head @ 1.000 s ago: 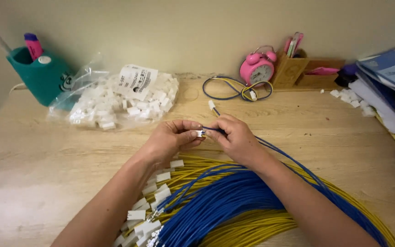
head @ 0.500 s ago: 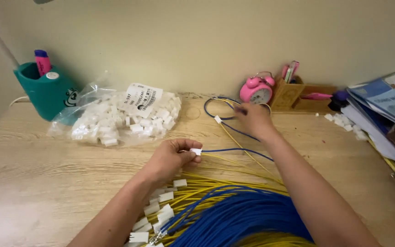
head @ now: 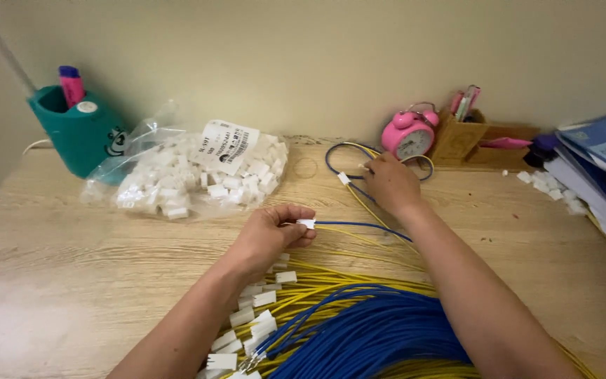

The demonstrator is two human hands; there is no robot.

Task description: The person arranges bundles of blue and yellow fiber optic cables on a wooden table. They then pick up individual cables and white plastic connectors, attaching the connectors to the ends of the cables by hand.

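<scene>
Looked like the wiring step was mid-way here: a small white connector (head: pixel 306 224) was pinched between thumb and fingers of the left hand (head: pixel 269 237), just left of the frame's centre, with a blue wire (head: pixel 359 227) and a yellow wire (head: pixel 348 237) trailing off it to the right. The right hand (head: pixel 390 184) was stretched up toward the upper middle, fingers closed loosely over a small coil of wire (head: pixel 348 163) by the pink alarm clock (head: pixel 409 133); whether anything was really gripped there couldn't be told.

Best guess, the next move called for the wire pair to be drawn clear and laid down without being dragged across the big bundle of blue and yellow wires (head: pixel 359 337) at the bottom of the frame. That bundle, with its white plugs (head: pixel 257 309) fanned out at lower left, sat right under both forearms, so snagging seemed the main risk.

Around it: a clear bag of white connectors (head: pixel 198 179) at upper left, a teal cup (head: pixel 71 133) behind it, a wooden pen holder (head: pixel 457 137) and stacked papers (head: pixel 597 175) at upper right, all on the wooden desk (head: pixel 71 267).
</scene>
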